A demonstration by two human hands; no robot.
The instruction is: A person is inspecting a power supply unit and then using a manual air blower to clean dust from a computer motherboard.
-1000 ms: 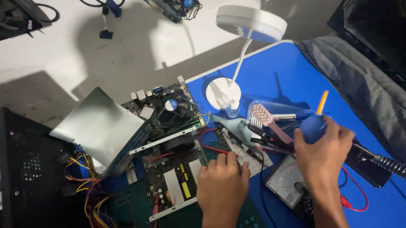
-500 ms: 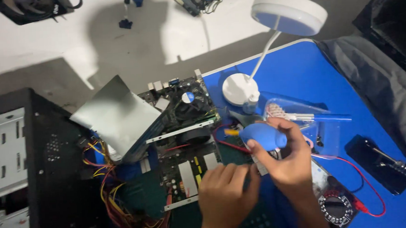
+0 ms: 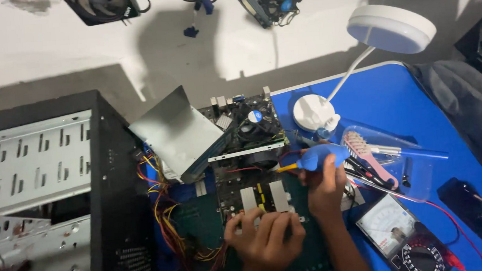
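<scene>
Blue air blower [image 3: 319,156] gripped in right hand [image 3: 325,187], left hand [image 3: 265,237] flat on circuit board [image 3: 255,198], clear tray [image 3: 413,170] apparently holding pink brush [image 3: 369,157]

2 bare forearms, no sleeves, rings or gloves.

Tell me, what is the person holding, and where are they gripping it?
The right hand grips a blue rubber air blower around its bulb, its yellow nozzle pointing left over the circuit board. The left hand holds nothing; it rests flat on the board.
</scene>
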